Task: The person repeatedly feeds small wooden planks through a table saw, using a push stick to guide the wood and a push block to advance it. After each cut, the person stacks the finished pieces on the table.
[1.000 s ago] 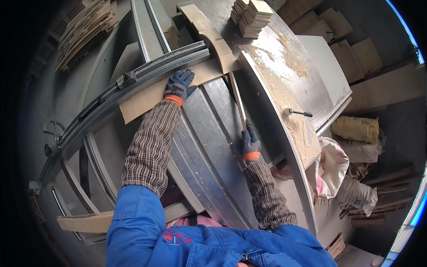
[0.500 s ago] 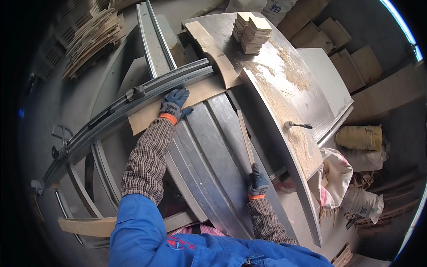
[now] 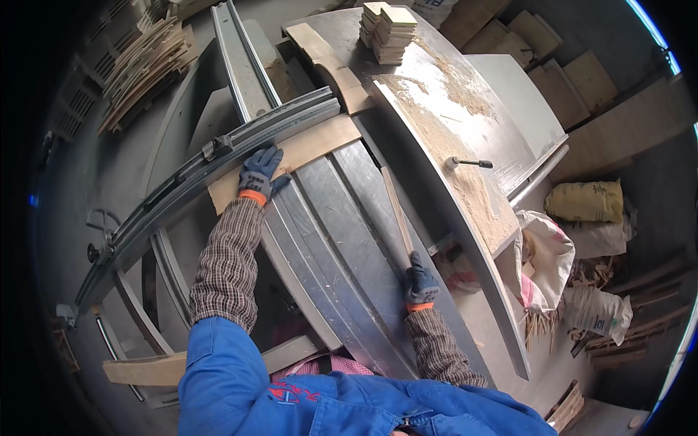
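Reaches far forward with the left forearm (image 3: 224, 265), angled slightly rightward, and lays the gloved left hand (image 3: 259, 174) palm down, fingers slanting up and to the right, thumb spread out toward the right. Extends the right forearm (image 3: 440, 345) forward with a leftward lean, holding the gloved right hand (image 3: 420, 283) nearer the torso, fingers pointing forward and gathered in a grip.

Glare whitens the metal tabletop (image 3: 502, 142) — corners black, straight edges bowed.

A wide head view looks down nearby onto both hands (image 3: 259, 174)
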A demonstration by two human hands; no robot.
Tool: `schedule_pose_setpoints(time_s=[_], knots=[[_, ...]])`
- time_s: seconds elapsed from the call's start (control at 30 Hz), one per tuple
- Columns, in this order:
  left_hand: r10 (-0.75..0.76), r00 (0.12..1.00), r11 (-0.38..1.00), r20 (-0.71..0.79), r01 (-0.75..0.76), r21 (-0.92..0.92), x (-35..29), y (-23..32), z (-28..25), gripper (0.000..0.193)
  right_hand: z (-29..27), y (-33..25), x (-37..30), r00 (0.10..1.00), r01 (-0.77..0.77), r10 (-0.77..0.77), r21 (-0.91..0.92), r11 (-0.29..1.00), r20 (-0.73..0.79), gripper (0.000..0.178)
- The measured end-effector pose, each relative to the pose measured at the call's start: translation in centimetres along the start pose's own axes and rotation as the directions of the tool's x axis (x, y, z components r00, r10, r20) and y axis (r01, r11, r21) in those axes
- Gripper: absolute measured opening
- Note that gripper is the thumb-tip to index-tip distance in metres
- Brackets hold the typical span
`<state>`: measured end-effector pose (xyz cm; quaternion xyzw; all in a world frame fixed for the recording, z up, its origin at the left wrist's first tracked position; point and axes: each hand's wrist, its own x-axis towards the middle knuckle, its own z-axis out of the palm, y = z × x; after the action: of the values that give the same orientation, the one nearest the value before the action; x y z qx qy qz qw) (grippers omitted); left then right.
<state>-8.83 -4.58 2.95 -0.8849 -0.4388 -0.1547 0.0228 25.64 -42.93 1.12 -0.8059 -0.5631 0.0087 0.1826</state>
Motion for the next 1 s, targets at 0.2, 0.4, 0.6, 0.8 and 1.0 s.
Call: schedule_pose_setpoints(time_s=[0.2, 0.4, 0.6, 0.8, 1.0], knots=[[0.022, 0.998, 1.0, -0.062, -0.021, 0.009, -2.0, 2.2, 0.7, 0.059, -1.3, 1.2, -2.2, 0.992, 0.071, -0.068, 0.025, 0.997, -0.107, 0.057], [-0.01, 1.0, 1.0, 0.023, 0.01, -0.007, -1.0, 6.0, 2.7, 0.058, -5.0, 0.9, -2.5, 0.994, 0.045, -0.022, 0.212, 0.976, -0.108, 0.053], [-0.044, 0.993, 0.998, 0.109, 0.039, 0.049, 3.0, 10.4, 4.6, 0.057, -6.0, 0.2, 0.6, 0.944, -0.318, 0.204, 0.544, 0.777, 0.261, 0.047], [-0.069, 0.994, 0.997, 0.084, 0.066, 0.034, 3.3, 10.7, 5.4, 0.056, -4.0, 0.1, 5.7, 0.935, -0.354, 0.23, 0.657, 0.666, 0.27, 0.045], [-0.081, 0.993, 0.997, 0.081, 0.082, -0.01, 3.3, 10.1, 5.2, 0.053, -2.0, -0.9, 8.1, 0.93, -0.368, 0.258, 0.703, 0.609, 0.263, 0.045]])
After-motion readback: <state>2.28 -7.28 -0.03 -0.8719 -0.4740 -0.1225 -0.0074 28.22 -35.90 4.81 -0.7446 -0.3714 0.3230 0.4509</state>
